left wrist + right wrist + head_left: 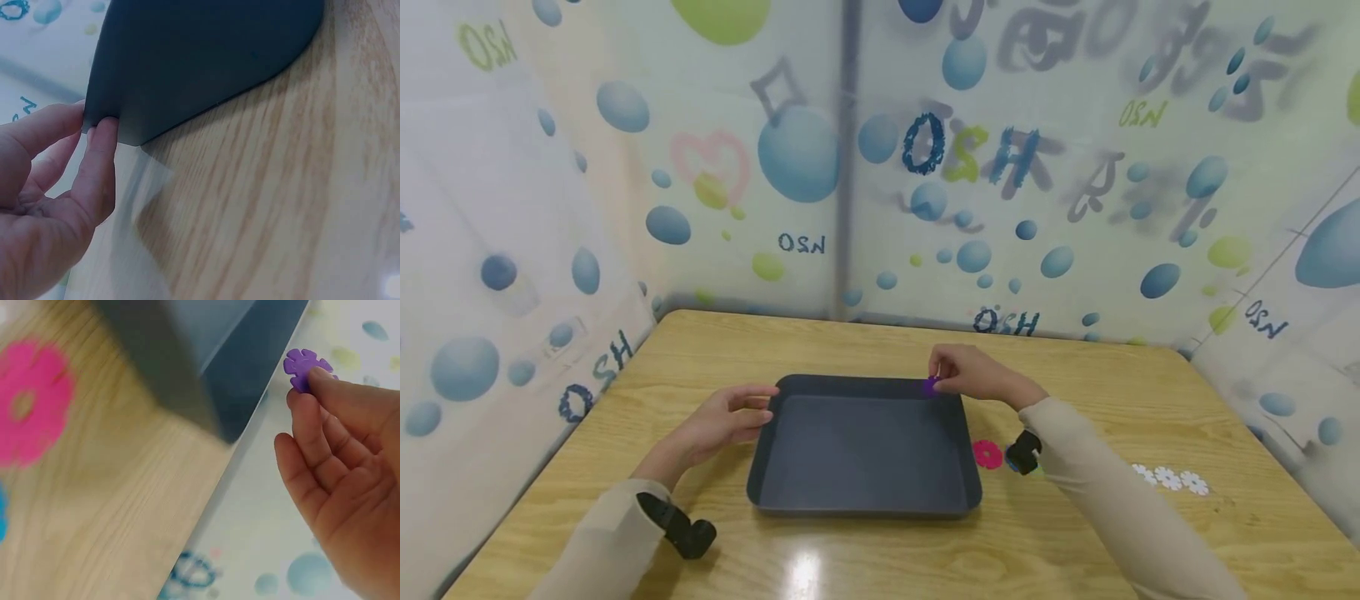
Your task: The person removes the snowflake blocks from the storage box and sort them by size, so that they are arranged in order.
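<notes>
My right hand [973, 372] pinches a small purple snowflake-shaped plastic disc [301, 367] between thumb and finger, over the far right corner of a dark grey rectangular tray [865, 454]. In the right wrist view, the other fingers of this hand curl loosely below the disc. My left hand [722, 427] is at the tray's far left corner, its fairly straight fingers touching the rim and outer wall. The left wrist view shows those fingertips [107, 128] against the dark wall. Nothing lies inside the tray.
Right of the tray, a pink notched disc [987, 454] lies on the wooden table [715, 342]. A blue disc [2, 512] is partly seen near it, mostly hidden by the wrist camera in the head view. Several white discs [1168, 477] lie farther right. Printed curtains [880, 208] surround the table.
</notes>
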A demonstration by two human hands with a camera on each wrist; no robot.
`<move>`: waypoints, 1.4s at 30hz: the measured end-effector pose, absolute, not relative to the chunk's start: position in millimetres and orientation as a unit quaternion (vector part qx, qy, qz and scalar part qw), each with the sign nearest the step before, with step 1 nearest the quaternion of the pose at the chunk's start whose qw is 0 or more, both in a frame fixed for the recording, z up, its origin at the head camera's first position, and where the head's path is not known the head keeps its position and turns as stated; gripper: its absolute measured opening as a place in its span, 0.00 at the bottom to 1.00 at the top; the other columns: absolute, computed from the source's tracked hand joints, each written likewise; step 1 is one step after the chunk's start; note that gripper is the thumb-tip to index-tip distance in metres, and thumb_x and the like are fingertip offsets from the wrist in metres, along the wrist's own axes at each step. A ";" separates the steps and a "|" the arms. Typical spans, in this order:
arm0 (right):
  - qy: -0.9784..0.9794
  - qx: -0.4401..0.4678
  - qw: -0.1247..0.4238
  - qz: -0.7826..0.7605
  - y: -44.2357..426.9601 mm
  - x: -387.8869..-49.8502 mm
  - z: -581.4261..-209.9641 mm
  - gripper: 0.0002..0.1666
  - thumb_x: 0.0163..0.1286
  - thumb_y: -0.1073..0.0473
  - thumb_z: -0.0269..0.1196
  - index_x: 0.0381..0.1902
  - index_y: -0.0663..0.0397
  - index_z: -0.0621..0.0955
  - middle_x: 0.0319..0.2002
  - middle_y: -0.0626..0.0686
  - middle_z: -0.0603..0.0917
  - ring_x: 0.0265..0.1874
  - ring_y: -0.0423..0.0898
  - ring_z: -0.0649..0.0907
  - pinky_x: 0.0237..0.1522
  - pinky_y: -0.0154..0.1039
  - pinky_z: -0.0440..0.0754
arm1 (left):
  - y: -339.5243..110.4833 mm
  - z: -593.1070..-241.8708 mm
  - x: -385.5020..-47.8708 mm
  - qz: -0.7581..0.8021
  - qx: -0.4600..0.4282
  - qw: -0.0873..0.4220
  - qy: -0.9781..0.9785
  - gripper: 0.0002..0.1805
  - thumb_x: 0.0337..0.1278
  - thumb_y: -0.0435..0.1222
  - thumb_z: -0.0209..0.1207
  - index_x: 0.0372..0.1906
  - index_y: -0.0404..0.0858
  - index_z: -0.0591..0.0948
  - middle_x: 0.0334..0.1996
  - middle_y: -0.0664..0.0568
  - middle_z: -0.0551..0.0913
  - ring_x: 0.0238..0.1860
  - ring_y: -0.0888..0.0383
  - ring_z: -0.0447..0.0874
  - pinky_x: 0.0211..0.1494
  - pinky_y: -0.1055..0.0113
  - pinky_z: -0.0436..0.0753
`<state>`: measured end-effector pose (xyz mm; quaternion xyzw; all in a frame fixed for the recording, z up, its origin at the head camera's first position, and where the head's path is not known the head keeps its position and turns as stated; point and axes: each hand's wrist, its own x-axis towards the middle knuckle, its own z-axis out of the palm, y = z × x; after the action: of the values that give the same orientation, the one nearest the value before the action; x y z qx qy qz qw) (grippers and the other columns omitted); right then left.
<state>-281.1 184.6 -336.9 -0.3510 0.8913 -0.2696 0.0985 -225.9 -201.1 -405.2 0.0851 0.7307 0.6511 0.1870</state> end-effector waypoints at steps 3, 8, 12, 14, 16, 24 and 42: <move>0.900 -0.324 0.085 -0.280 206.2 -279.0 -337.3 0.07 0.62 0.67 0.61 0.35 0.58 0.73 0.26 0.48 0.78 0.25 0.43 0.77 0.29 0.38 0.78 | -201.4 -404.4 -226.5 0.650 0.086 0.187 0.732 0.31 0.60 0.32 0.56 0.65 0.28 0.59 0.63 0.31 0.57 0.57 0.47 0.69 0.56 0.58 0.75; 0.912 -0.277 0.072 -0.294 244.0 -274.0 -340.6 0.06 0.63 0.67 0.60 0.35 0.59 0.73 0.25 0.51 0.77 0.24 0.45 0.75 0.27 0.38 0.74 | -201.2 -404.3 -227.0 0.648 0.085 0.187 0.733 0.31 0.60 0.32 0.55 0.66 0.28 0.59 0.63 0.31 0.57 0.57 0.46 0.69 0.55 0.58 0.75; 0.914 -0.248 0.072 -0.314 278.0 -268.1 -345.0 0.05 0.63 0.68 0.59 0.35 0.63 0.73 0.25 0.58 0.77 0.23 0.53 0.75 0.25 0.38 0.74 | -200.9 -405.0 -227.4 0.647 0.086 0.188 0.734 0.30 0.61 0.31 0.55 0.65 0.28 0.59 0.62 0.31 0.58 0.57 0.46 0.68 0.55 0.58 0.75; 0.916 -0.233 0.070 -0.319 295.5 -264.1 -347.7 0.05 0.63 0.68 0.59 0.36 0.64 0.73 0.25 0.59 0.77 0.24 0.56 0.76 0.24 0.39 0.76 | -201.1 -405.0 -227.4 0.648 0.085 0.188 0.734 0.30 0.60 0.31 0.55 0.65 0.28 0.59 0.62 0.31 0.58 0.57 0.46 0.68 0.55 0.58 0.75; 0.920 -0.215 0.068 -0.320 312.7 -259.1 -350.4 0.06 0.63 0.68 0.59 0.36 0.65 0.73 0.25 0.58 0.78 0.25 0.57 0.77 0.25 0.41 0.78 | -201.7 -404.6 -227.1 0.647 0.087 0.189 0.734 0.31 0.60 0.32 0.55 0.65 0.28 0.59 0.62 0.30 0.57 0.57 0.45 0.68 0.56 0.57 0.74; 0.938 -0.150 0.037 -0.309 374.5 -234.1 -360.3 0.08 0.62 0.67 0.61 0.37 0.67 0.76 0.26 0.53 0.79 0.25 0.49 0.78 0.24 0.37 0.77 | -204.7 -404.9 -227.8 0.648 0.087 0.189 0.733 0.31 0.61 0.32 0.55 0.66 0.28 0.59 0.63 0.30 0.57 0.58 0.45 0.67 0.56 0.57 0.74; 0.958 -0.002 0.042 -0.283 477.4 -190.7 -376.6 0.20 0.66 0.59 0.58 0.42 0.76 0.74 0.30 0.53 0.81 0.25 0.40 0.78 0.26 0.35 0.78 | -205.7 -404.9 -224.7 0.651 0.086 0.190 0.729 0.31 0.61 0.32 0.55 0.66 0.28 0.58 0.63 0.31 0.56 0.60 0.41 0.64 0.57 0.56 0.73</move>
<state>-190.7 477.4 -376.6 -0.0018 0.9582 -0.2829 0.0422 -224.7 -205.7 -404.9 0.0864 0.7295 0.6514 0.1898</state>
